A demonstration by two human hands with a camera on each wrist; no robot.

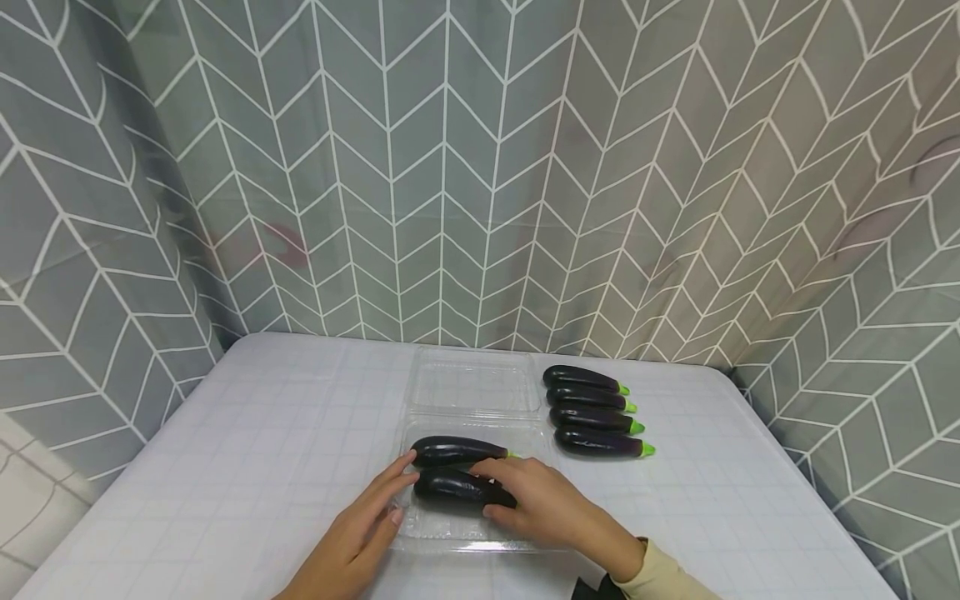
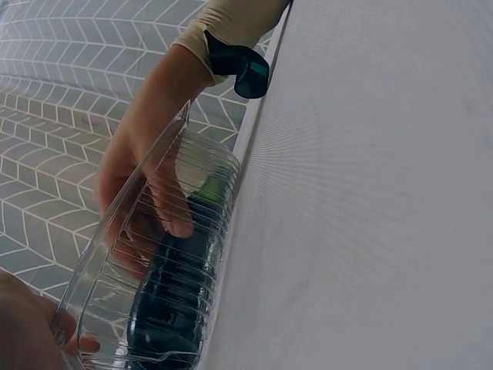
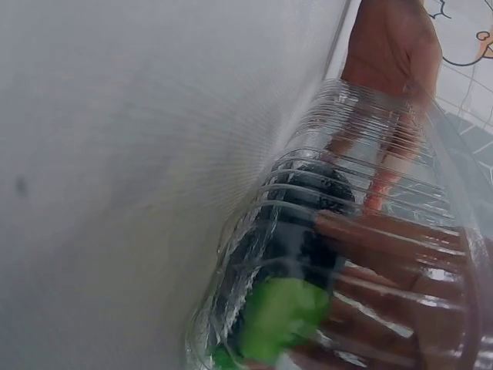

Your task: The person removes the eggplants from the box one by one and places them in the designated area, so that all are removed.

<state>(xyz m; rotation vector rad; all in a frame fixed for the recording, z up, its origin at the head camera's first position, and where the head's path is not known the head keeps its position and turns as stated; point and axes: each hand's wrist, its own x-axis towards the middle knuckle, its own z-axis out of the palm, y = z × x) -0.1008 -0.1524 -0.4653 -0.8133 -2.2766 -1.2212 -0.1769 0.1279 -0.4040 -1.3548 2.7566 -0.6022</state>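
My right hand [image 1: 546, 505] holds a dark eggplant [image 1: 452, 485] between thumb and fingers, low in a clear plastic clamshell box [image 1: 442, 527]. Just behind it, a second eggplant [image 1: 450, 450] lies in the same base, green stem to the right. At the box's left side is my left hand [image 1: 358, 533], fingers extended, fingertips by the rim and the blunt ends of both eggplants. Through the ribbed wall, the left wrist view shows the held eggplant [image 2: 171, 297] with the right thumb on it. Its green stem cap [image 3: 285, 316] appears in the right wrist view.
The box's lid [image 1: 474, 382] lies open, flat toward the back. Several more eggplants [image 1: 596, 419] are lined up right of the box, stems to the right. A white cloth [image 1: 285, 433] covers the table, and a patterned grey curtain [image 1: 465, 167] hangs behind.
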